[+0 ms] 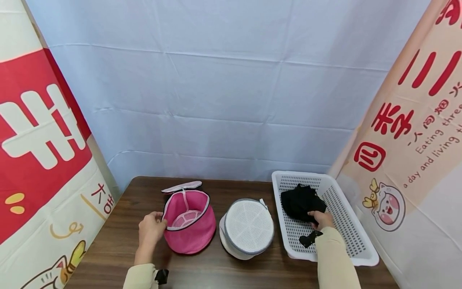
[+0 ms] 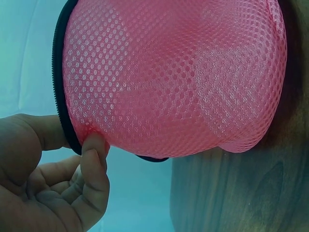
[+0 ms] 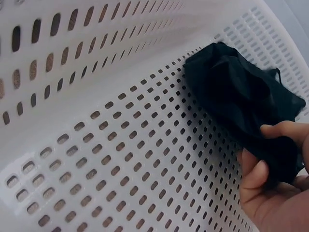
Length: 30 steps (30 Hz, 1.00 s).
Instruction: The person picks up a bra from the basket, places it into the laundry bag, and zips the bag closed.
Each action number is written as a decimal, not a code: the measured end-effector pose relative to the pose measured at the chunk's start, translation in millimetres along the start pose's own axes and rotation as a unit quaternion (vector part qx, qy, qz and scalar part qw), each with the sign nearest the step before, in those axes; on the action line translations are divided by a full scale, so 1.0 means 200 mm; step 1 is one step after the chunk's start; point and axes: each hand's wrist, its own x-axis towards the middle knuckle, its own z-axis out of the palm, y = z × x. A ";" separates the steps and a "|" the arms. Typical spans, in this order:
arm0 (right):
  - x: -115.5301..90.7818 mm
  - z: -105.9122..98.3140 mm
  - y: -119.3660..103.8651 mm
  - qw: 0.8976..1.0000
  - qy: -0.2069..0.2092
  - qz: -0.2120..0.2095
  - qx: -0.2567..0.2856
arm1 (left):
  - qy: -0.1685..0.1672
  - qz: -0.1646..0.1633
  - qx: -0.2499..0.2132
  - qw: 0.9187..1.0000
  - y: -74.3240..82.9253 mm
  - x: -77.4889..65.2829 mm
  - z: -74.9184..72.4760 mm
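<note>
A pink mesh laundry bag [image 1: 191,239] stands on the table with its zipped lid folded back. My left hand [image 1: 151,230] pinches the black zipper rim on its left side; the left wrist view shows thumb and finger on that edge of the pink bag [image 2: 169,82]. Over on the right, my right hand [image 1: 322,220] grips a bundle of black cloth [image 1: 299,202] inside a white plastic basket [image 1: 346,228]. In the right wrist view, its fingers pinch a fold of the black cloth [image 3: 236,92]; its exact kind cannot be made out.
Between the pink bag and the basket stands a round white mesh laundry bag [image 1: 249,226] with a grey rim, its lid over the top. The brown wooden table [image 1: 202,273] meets a pale cloth backdrop [image 1: 223,100] behind, with printed curtains at both sides.
</note>
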 end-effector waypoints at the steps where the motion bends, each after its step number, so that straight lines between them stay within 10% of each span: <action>1: 0.00 0.00 0.00 1.000 -0.003 -0.001 0.001 | -0.001 0.000 0.000 1.000 0.00 0.00 0.00; 20: 0.16 -0.02 0.08 1.000 -0.014 -0.022 0.004 | -0.017 -0.004 -0.017 1.000 -0.03 -0.01 0.02; 30: -0.01 -0.05 0.01 0.999 -0.018 -0.040 0.000 | 0.012 -0.005 -0.028 1.000 -0.06 0.00 0.04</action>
